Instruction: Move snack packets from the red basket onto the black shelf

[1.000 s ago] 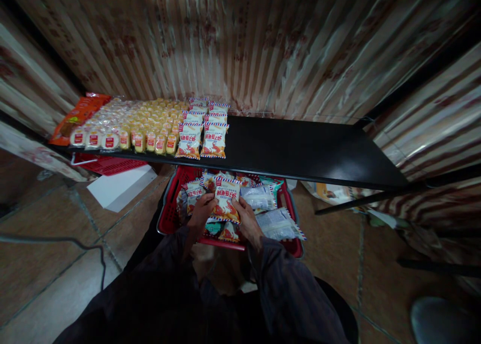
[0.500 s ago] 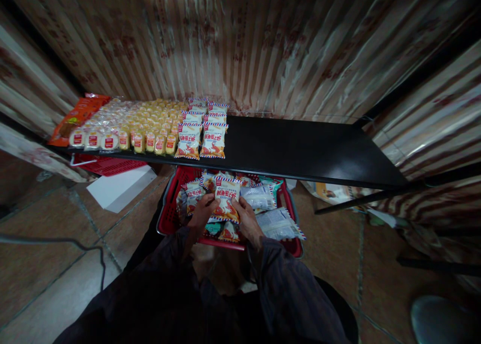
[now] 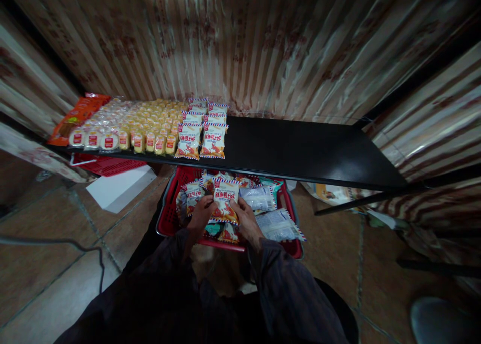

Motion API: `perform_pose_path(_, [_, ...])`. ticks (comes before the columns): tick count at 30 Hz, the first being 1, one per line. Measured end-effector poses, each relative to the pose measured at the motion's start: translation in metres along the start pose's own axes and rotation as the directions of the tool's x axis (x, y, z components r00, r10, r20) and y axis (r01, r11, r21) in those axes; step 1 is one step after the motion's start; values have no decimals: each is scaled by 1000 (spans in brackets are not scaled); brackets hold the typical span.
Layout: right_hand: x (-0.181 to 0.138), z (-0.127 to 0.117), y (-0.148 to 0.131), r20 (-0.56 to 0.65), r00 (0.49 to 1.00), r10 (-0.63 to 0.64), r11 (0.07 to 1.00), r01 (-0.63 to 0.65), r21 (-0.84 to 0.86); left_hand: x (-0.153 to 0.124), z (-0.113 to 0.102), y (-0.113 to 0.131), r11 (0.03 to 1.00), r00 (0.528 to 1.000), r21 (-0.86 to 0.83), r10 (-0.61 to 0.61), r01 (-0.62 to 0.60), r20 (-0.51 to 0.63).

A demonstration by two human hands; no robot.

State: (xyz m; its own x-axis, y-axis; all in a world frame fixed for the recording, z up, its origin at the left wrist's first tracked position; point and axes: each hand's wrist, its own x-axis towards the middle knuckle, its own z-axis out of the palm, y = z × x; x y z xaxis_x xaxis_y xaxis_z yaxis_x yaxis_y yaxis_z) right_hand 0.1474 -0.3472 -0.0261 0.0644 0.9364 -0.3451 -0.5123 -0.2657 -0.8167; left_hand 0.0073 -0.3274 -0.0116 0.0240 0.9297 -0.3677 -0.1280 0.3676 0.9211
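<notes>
Between my two hands is a snack bag [image 3: 226, 197] with a white and orange front and striped ends, held over a red basket [image 3: 168, 216]. My left hand [image 3: 202, 213] grips its left edge. On its right edge, my right hand [image 3: 245, 216] is closed with the thumb on the front. More packets lie in the basket: a similar snack bag [image 3: 194, 193] on the left and a silver-backed bag [image 3: 278, 224] on the right. Above the basket, two columns of matching snack bags [image 3: 213, 141] stand on a black shelf [image 3: 293, 148].
Small wrapped yellow cakes [image 3: 150, 142] and wrapped white cakes [image 3: 92, 140] fill the shelf's left part, beside an orange packet [image 3: 77, 118]. Below are another red basket [image 3: 112, 164] and a white box [image 3: 122, 187]. A cable [image 3: 67, 241] runs at the left.
The held snack bag has shifted very slightly to the left, with both hands still on it. The shelf and basket look the same.
</notes>
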Motion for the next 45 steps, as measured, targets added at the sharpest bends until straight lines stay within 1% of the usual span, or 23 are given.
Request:
perform_pose_path(4, [-1,1,-1,0,999,-32,999,32,-22,-5,1,5,1000,1000,1,8,-8,1])
perform_pose_path(9, [-3,3,-4,12,999,-41,999,41,-33,-6,2,8,1000,998,-4,17,-17,55])
perform_pose_path(12, [-4,3,-5,18,998,-65,997,66,-36,-4,3,6,999,999,6,34,-34,24])
perform_pose_path(16, [-4,2,-5,33,994,-101,994,102,-50,-2,6,3,996,995,4,90,-90,-34])
perform_pose_path(19, [-4,1,-5,55,991,-122,989,126,-71,-2,8,2,986,981,68,159,-152,-108])
perform_pose_path(21, [-4,1,-5,53,991,-124,989,128,-77,-4,9,2,966,959,144,237,-215,-158])
perform_pose_path(22, [-4,1,-5,51,991,-123,989,127,-81,-4,9,2,952,947,183,277,-247,-165])
perform_pose_path(24, [-4,1,-5,36,991,-128,987,131,-89,-6,8,1,922,932,252,334,-293,-141])
perform_pose_path(26, [-4,1,-5,24,989,-144,984,146,-98,-7,8,1,897,926,301,365,-323,-94])
perform_pose_path(29, [-3,-1,-5,36,986,-160,979,163,-125,-10,8,2,866,918,356,394,-352,-50])
perform_pose_path(34, [0,-7,-3,21,982,-187,953,187,-238,-14,9,6,834,928,446,371,-324,-19])
perform_pose_path(37, [1,-10,-3,41,977,-208,925,211,-315,-14,9,7,836,933,452,358,-311,-21])
perform_pose_path(41, [-1,-10,-6,54,973,-223,912,227,-342,-11,11,3,872,955,411,297,-266,-13])
perform_pose_path(45, [-3,-10,-10,8,973,-229,912,218,-348,-6,14,-4,929,975,301,221,-216,18])
